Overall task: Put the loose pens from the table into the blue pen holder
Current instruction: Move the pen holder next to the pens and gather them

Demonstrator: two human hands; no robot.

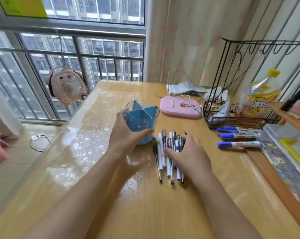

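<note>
The blue pen holder (142, 118), round with inner dividers and nothing visible inside, stands upright on the wooden table (145, 204). My left hand (126, 137) wraps around its near left side. Just right of it lies a row of several loose pens (164, 156), side by side, tips toward me. My right hand (189, 152) rests flat on the right part of the row, fingers spread over the pens and thumb touching them; it hides some. I cannot tell whether any pen is gripped.
Three blue-capped markers (239, 135) lie to the right beside a black wire basket (235, 116) and a clear box (287, 149). A pink stand (178, 107) with a white cable sits behind the holder. A small pink fan (66, 85) hangs at the window.
</note>
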